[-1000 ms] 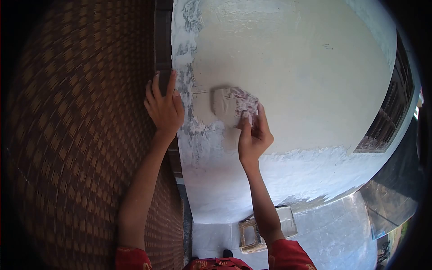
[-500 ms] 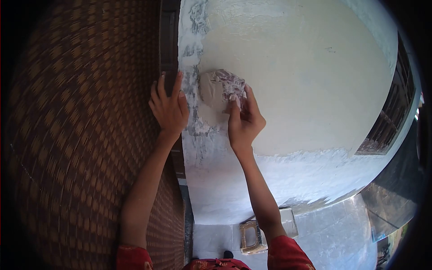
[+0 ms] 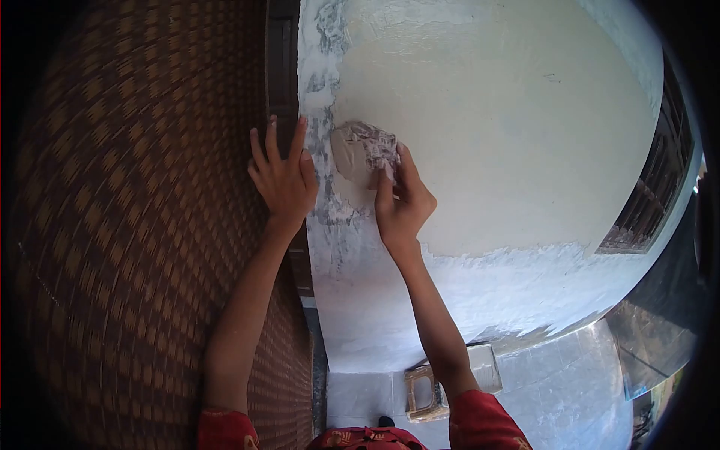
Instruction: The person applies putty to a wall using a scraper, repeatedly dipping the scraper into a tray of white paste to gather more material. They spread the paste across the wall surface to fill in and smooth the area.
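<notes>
My right hand (image 3: 405, 199) pinches a putty-smeared scraper (image 3: 381, 146) between thumb and fingers, against the pale wall. Patchy purple-brown marks show on the scraper, and its exact form is hard to make out. Left of it is a smooth patch of wet-looking putty (image 3: 347, 150). My left hand (image 3: 285, 180) has its fingers spread and rests at the wall's left edge, beside the dark door frame (image 3: 283, 67). It holds nothing. A rough white and grey strip (image 3: 321, 120) runs down the wall (image 3: 495, 150) between my hands.
On my left rises a woven brown and tan panel (image 3: 142, 195). A barred window (image 3: 660, 172) is set into the wall at the right. Below, on the grey tiled floor (image 3: 555, 379), stand a wooden-framed stool-like object (image 3: 425, 394) and a pale tray-like item (image 3: 485, 367).
My right hand and the scraper have shifted slightly left and a little down along the wall. My left hand stays nearly in place, its fingers spread a little differently.
</notes>
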Tool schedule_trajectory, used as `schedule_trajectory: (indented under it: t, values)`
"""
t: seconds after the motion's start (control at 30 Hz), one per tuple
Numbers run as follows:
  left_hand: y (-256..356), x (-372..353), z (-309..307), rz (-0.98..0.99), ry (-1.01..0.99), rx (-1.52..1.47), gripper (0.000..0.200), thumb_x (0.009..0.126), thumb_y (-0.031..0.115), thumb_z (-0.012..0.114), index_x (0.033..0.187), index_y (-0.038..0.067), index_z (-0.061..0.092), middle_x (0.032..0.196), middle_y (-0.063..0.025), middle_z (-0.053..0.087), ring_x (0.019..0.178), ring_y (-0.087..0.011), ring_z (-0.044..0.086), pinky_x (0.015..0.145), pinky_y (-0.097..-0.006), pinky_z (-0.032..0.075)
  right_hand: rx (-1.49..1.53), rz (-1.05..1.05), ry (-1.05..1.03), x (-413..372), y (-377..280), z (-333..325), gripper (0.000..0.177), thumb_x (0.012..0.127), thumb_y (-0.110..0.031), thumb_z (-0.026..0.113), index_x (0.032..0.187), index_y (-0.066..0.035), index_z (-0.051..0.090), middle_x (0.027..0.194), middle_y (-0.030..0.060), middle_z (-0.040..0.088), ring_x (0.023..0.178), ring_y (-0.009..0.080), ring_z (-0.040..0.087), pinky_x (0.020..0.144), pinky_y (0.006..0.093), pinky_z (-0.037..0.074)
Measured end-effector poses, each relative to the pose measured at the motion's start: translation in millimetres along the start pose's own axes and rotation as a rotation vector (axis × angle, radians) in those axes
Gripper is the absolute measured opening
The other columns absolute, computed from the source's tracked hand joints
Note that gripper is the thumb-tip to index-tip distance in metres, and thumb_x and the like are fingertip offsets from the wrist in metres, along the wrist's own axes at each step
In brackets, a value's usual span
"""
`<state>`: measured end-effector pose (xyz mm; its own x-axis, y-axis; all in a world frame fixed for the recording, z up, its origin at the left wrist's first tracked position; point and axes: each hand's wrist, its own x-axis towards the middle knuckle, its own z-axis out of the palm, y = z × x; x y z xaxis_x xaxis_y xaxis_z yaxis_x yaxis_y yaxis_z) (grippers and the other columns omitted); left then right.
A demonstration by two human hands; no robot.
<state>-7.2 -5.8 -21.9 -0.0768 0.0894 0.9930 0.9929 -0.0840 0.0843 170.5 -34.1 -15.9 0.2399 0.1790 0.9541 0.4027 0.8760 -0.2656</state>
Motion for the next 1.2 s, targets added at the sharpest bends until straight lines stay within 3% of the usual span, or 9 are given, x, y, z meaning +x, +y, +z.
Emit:
schedule_trajectory:
  t: [0.23,0.33,0.43,0.63,0.77,0.87,0.93,1.17,1.2]
  values:
    - [0.8,-1.6,0.8,0.023,0.003,0.034,0.049,0.097,0.026,0.03,0.144,0.02,0.041,0.147,-0.0185,0.033,0.134,-0.0441,0.03,0.099,-0.0552,0.03,0.26,0.254,0.267,16.6,2.2,-55.2,0.038,0.09,0.002,0.058,0.127,0.006,0.054,0.093,0.0172,0.07,0.081,0.0159,0.068,0.072,0.0273,0.055]
    - [0.2,-2.7,0.3,0.019,-0.018,0.037,0.049,0.097,0.027,0.029,0.144,0.02,0.042,0.147,-0.0186,0.034,0.134,-0.0442,0.03,0.099,-0.0553,0.03,0.128,0.18,-0.084,-20.6,-0.9,-34.5,0.041,0.081,0.004,0.065,0.122,0.003,0.06,0.092,0.0189,0.07,0.079,0.0153,0.068,0.065,0.0277,0.056]
    - [0.4,-2.4,0.7,0.002,0.017,-0.034,0.048,0.096,0.029,0.034,0.143,0.027,0.044,0.147,-0.0165,0.034,0.132,-0.0455,0.031,0.096,-0.0567,0.031,0.005,-0.056,-0.145,-39.5,13.2,-16.9,0.044,0.079,0.004,0.065,0.123,0.001,0.06,0.093,0.0198,0.069,0.074,0.0197,0.07,0.064,0.0292,0.056]
    - [0.0,-2.0,-0.2,0.01,-0.011,0.053,0.049,0.099,0.029,0.026,0.143,0.019,0.043,0.145,-0.019,0.036,0.133,-0.0434,0.032,0.1,-0.0547,0.029,0.142,0.217,0.28,0.1,29.2,-78.3,0.034,0.091,0.003,0.056,0.125,0.009,0.054,0.093,0.0186,0.069,0.079,0.0147,0.066,0.07,0.0264,0.055]
    - [0.8,-1.9,1.7,0.006,0.007,0.026,0.048,0.098,0.029,0.027,0.143,0.022,0.044,0.145,-0.0179,0.036,0.131,-0.0438,0.033,0.098,-0.0546,0.031,0.115,0.195,-0.008,-32.4,11.7,-63.6,0.037,0.086,0.001,0.064,0.123,0.006,0.057,0.094,0.018,0.07,0.08,0.0163,0.068,0.069,0.0288,0.056]
    - [1.7,-2.7,1.3,0.001,0.018,-0.006,0.047,0.098,0.029,0.029,0.142,0.026,0.045,0.145,-0.0168,0.036,0.13,-0.0442,0.034,0.096,-0.0547,0.032,-0.01,-0.036,-0.116,-62.7,23.1,-39.9,0.04,0.083,0.001,0.066,0.122,0.004,0.058,0.093,0.0185,0.07,0.079,0.0171,0.069,0.067,0.0285,0.056]
    - [0.5,-0.5,0.2,0.009,0.023,-0.003,0.047,0.098,0.029,0.029,0.142,0.025,0.045,0.145,-0.017,0.036,0.13,-0.0444,0.034,0.095,-0.0548,0.032,-0.02,0.006,-0.09,-61.0,26.0,-35.0,0.038,0.084,0.001,0.065,0.121,0.006,0.058,0.087,0.0164,0.07,0.075,0.0109,0.065,0.065,0.025,0.055]
    - [2.3,-1.7,0.1,0.012,0.008,0.062,0.049,0.099,0.029,0.026,0.144,0.018,0.042,0.144,-0.0185,0.037,0.13,-0.0419,0.036,0.098,-0.0538,0.032,0.213,0.36,0.342,-7.1,24.8,-89.3,0.038,0.089,0.002,0.061,0.126,0.005,0.054,0.089,0.0147,0.069,0.074,0.0135,0.066,0.07,0.0255,0.055]
    - [3.6,-1.5,-0.5,0.006,0.008,0.061,0.049,0.099,0.029,0.026,0.144,0.018,0.042,0.144,-0.0184,0.037,0.129,-0.0418,0.036,0.098,-0.0538,0.032,0.167,0.32,0.236,-13.2,21.0,-83.1,0.038,0.088,0.002,0.062,0.126,0.005,0.055,0.089,0.0153,0.07,0.074,0.014,0.066,0.069,0.026,0.055]
